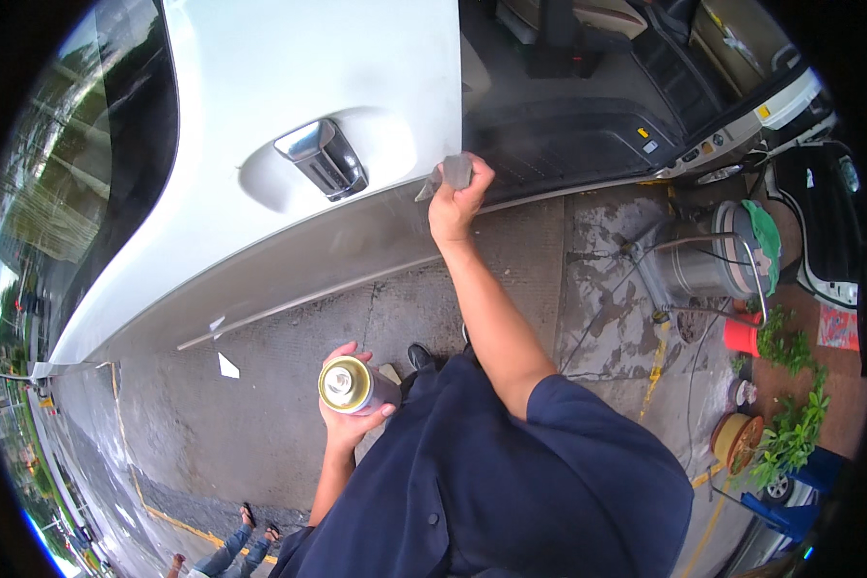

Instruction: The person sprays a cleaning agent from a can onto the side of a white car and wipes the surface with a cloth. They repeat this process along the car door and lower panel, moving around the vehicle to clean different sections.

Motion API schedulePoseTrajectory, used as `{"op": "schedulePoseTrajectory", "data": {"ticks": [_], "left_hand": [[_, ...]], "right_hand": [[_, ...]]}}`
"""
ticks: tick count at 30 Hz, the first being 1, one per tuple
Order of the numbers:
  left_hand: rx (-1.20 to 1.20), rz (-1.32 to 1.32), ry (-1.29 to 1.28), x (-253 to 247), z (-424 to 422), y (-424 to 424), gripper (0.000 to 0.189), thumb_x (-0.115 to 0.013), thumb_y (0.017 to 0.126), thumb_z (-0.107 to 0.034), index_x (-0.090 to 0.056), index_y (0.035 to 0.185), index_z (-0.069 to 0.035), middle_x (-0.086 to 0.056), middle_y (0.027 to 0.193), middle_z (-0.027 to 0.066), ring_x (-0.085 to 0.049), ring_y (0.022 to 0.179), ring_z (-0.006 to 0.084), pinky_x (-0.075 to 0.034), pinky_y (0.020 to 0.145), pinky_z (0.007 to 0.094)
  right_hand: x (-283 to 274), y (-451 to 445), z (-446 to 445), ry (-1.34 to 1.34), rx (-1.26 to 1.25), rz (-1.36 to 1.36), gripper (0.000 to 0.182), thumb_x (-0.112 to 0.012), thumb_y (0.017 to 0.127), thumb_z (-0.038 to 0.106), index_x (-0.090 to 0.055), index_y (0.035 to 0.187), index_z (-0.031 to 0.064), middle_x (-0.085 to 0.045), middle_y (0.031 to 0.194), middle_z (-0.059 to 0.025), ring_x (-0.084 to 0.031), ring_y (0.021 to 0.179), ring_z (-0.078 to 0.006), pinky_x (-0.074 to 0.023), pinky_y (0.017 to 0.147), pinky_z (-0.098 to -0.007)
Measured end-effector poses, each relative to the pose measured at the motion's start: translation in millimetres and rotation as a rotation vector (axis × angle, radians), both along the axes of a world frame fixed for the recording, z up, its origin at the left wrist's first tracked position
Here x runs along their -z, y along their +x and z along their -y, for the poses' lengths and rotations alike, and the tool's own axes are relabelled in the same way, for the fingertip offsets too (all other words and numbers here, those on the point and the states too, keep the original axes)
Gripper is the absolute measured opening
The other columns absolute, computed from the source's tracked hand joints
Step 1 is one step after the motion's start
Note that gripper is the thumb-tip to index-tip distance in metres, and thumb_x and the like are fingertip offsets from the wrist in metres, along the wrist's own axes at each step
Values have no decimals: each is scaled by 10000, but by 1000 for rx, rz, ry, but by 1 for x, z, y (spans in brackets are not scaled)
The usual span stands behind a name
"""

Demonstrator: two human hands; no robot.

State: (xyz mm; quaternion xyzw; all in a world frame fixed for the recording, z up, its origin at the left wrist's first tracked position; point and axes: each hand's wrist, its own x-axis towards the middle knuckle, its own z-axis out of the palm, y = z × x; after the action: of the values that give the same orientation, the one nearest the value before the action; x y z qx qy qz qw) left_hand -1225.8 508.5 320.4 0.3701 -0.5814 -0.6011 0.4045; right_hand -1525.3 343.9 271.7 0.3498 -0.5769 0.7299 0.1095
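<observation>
My left hand is wrapped around a spray can with a gold-coloured rim and a pale top, held in front of my body. Higher up, my right hand grips a folded grey cloth or pad at the edge of a white vehicle door. Whether the cloth touches the paint cannot be made out. Left of that hand, a chrome door handle sits in its recess. Just beyond the door's edge lies the vehicle's open doorway with a dark step.
A metal drum vacuum with a tubular handle and green cloth stands at the right. Nearby are a red bucket, potted plants and a hose reel. White scrap lies on the concrete. Another person's legs show lower left.
</observation>
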Motion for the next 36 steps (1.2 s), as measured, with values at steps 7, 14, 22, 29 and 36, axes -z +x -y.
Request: {"op": "schedulePoseTrajectory", "data": {"ticks": [7,14,22,29,36], "left_hand": [[4,23,-4,-10,9,2,912,-965,551,-298,-530,1290,13,-487,1380,148,-601,1152,249,-524,950,405],[12,51,-41,5,13,13,921,-954,566,-274,-488,1317,-15,-486,1389,156,-586,1173,261,-544,927,414],[35,62,-68,5,11,16,919,-945,577,-244,-471,1333,-23,-492,1388,153,-589,1175,270,-566,907,418],[72,108,-69,-2,10,21,930,-947,575,-239,-462,1339,-22,-488,1393,163,-586,1178,277,-563,912,421],[-13,49,-46,13,-1,26,940,-949,570,-250,-459,1338,-22,-492,1386,166,-584,1181,274,-568,909,420]], "right_hand": [[-12,19,-2,-105,-28,483,288,-635,915,40,-435,1121,46,-544,1057,-109,-549,979,-208,-455,864,-359],[-12,3,7,-99,-42,274,272,-614,903,-5,-462,1122,51,-561,1060,-100,-559,985,-211,-453,886,-359],[2,-8,-7,-3,-69,-39,338,-697,900,81,-465,1138,23,-581,1055,-145,-580,975,-235,-446,895,-354],[-48,-42,11,-211,90,788,388,-661,968,318,-464,1121,22,-593,1038,-108,-573,944,-169,-486,847,-342],[-35,-32,-75,323,-81,253,488,-648,964,363,-474,1251,9,-598,1161,-161,-591,1058,-226,-479,916,-378]]}}
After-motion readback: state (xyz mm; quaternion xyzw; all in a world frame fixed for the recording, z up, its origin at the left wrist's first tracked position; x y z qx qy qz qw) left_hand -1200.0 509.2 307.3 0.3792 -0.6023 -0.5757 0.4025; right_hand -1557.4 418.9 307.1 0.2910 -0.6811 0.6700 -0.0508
